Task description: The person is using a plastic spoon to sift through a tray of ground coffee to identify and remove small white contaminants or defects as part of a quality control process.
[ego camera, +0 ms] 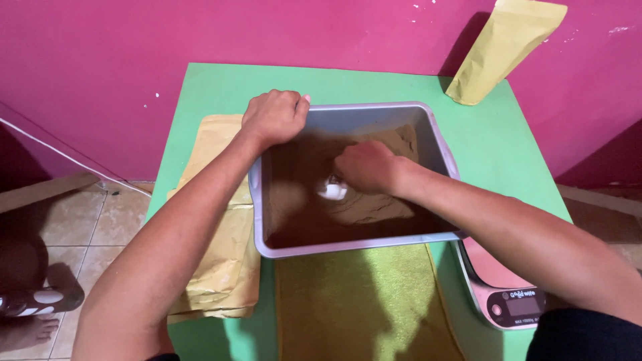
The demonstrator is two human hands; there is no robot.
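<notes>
On the green worktop (221, 90), the grey tub (428, 130) of brown powder (301, 200) sits in the middle, its near rim overlapping a yellow-green cloth (361, 301). Left of the tub lies a stack of flat yellow pouches (221, 261); beyond its far right corner one pouch (501, 50) leans on the pink wall; at its near right corner a pink scale (501, 287) pokes out. Your left hand (273, 117) is curled tight over the tub's far left rim, likely steadying it. Your right hand (364, 167) is down in the powder, its grip closed around a small white scoop (332, 190).
</notes>
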